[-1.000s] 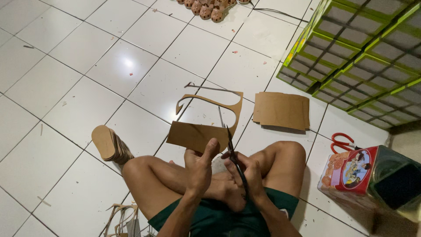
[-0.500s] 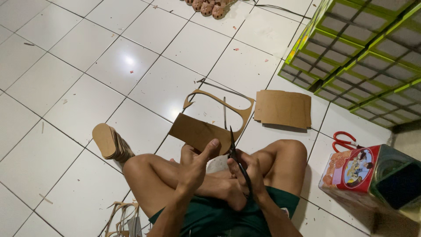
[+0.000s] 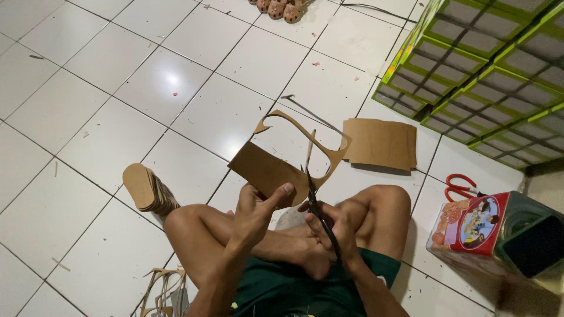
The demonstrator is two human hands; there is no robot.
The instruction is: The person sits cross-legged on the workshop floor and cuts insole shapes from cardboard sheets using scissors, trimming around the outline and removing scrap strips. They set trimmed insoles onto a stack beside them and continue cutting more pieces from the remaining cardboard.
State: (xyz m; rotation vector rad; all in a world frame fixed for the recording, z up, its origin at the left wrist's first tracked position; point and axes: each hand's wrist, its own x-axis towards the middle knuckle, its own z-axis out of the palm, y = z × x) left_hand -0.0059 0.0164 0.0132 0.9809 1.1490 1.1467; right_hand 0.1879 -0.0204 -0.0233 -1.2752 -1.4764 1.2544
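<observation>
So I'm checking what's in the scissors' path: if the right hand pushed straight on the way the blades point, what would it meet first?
Probably the cardboard piece: the right hand aims the scissors up into its cut-out frame; beyond lies tiled floor.

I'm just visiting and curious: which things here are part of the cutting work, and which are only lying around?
In use: left hand holding the cardboard sheet; right hand working the black scissors.

Lying about: stack of oval cut-outs, flat cardboard pieces, red scissors, picture tin, green trays.

At twelve o'clock the brown sandals [image 3: 281,8] are cut off by the edge, as are the cardboard offcuts [image 3: 160,293] at six.
</observation>
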